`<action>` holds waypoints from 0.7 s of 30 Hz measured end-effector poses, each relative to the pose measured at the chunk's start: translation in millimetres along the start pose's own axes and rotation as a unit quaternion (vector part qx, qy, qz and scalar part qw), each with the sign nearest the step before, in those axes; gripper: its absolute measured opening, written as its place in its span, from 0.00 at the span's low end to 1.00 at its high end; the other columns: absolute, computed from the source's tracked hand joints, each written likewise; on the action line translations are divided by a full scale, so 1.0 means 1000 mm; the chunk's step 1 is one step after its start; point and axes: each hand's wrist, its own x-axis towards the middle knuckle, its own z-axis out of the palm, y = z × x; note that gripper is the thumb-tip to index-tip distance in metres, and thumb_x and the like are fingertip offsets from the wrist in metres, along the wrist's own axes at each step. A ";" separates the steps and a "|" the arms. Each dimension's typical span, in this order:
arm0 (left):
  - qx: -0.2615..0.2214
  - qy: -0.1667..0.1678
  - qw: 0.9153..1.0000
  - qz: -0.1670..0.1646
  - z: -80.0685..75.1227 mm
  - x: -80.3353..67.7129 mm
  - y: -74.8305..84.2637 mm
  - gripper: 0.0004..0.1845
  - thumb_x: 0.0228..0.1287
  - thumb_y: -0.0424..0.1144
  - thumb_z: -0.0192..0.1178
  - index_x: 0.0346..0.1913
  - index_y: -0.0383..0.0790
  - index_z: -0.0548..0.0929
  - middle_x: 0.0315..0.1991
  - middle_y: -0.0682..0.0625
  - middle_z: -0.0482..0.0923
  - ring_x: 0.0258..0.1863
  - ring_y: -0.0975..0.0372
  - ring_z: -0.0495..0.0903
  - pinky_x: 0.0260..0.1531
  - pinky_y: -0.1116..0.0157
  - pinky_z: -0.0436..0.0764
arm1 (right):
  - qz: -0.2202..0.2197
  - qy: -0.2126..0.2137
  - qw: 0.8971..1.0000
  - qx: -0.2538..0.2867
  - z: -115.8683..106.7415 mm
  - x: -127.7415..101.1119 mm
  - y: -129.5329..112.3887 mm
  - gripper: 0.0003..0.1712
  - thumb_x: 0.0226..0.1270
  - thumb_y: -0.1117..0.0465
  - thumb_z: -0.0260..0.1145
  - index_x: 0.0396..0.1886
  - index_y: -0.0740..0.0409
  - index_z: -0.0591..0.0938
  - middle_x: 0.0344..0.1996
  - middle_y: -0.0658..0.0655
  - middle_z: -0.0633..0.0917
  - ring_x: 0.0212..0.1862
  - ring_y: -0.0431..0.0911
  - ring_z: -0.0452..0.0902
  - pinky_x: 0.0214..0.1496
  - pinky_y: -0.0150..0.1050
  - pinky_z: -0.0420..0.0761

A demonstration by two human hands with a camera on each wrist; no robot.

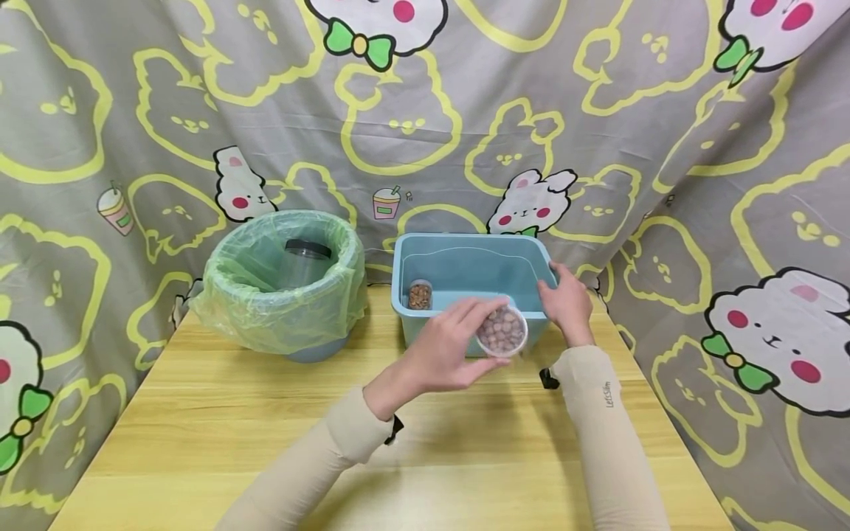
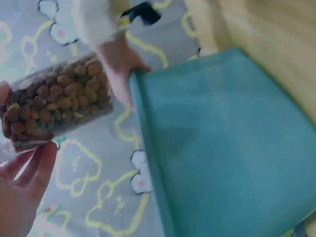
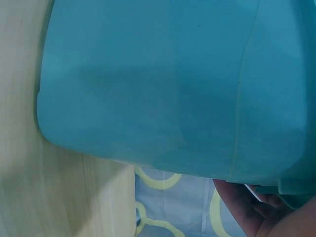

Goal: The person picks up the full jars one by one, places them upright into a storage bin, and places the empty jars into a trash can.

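Nut jar (image 1: 502, 331) gripped in left hand (image 1: 446, 345) — right hand (image 1: 568, 303) apparently gripping bin (image 1: 465, 258) rim.

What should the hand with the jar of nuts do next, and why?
Probably carry the jar of nuts a little leftward, toward the green-lined bin. The left hand holds it lifted above the near edge of the blue tub, while the right hand steadies the tub's rim. One jar already sits in the bin and another jar waits in the tub.
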 end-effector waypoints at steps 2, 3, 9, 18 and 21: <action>0.000 0.027 1.000 0.003 -0.006 0.006 -0.002 0.46 0.56 0.48 0.78 0.73 0.35 0.68 0.61 0.41 0.79 0.59 0.53 0.81 0.60 0.65 0.82 | -0.001 -0.001 1.000 0.001 0.000 0.000 0.001 0.36 0.79 0.49 0.54 0.82 0.53 0.62 0.76 0.70 0.68 0.69 0.71 0.69 0.63 0.68 0.72; 0.004 0.040 0.999 0.002 -0.008 0.009 -0.004 0.46 0.55 0.48 0.78 0.73 0.35 0.68 0.61 0.41 0.79 0.59 0.53 0.81 0.60 0.65 0.82 | -0.001 -0.002 1.000 0.001 0.000 0.000 0.001 0.36 0.79 0.49 0.54 0.82 0.53 0.62 0.76 0.70 0.68 0.69 0.71 0.69 0.63 0.69 0.72; 0.021 0.097 0.995 -0.033 -0.018 0.021 -0.020 0.45 0.57 0.46 0.78 0.73 0.35 0.68 0.60 0.42 0.79 0.59 0.53 0.80 0.61 0.60 0.82 | 0.000 -0.003 1.000 0.005 -0.001 0.001 0.001 0.36 0.80 0.49 0.53 0.82 0.53 0.61 0.76 0.69 0.67 0.70 0.71 0.68 0.62 0.68 0.72; -0.011 0.137 0.984 -0.112 -0.018 0.021 -0.049 0.43 0.59 0.43 0.77 0.74 0.36 0.68 0.59 0.42 0.79 0.57 0.53 0.79 0.57 0.54 0.82 | 0.007 -0.007 1.000 0.004 -0.002 -0.001 -0.002 0.36 0.80 0.49 0.55 0.82 0.52 0.62 0.76 0.69 0.68 0.70 0.70 0.69 0.62 0.68 0.73; -0.012 0.135 0.981 -0.138 -0.012 0.020 -0.059 0.42 0.60 0.44 0.76 0.74 0.36 0.69 0.58 0.42 0.78 0.56 0.52 0.79 0.56 0.54 0.83 | 0.006 -0.005 1.000 0.004 -0.001 0.000 -0.001 0.36 0.79 0.49 0.55 0.82 0.52 0.62 0.76 0.69 0.68 0.70 0.70 0.69 0.62 0.68 0.74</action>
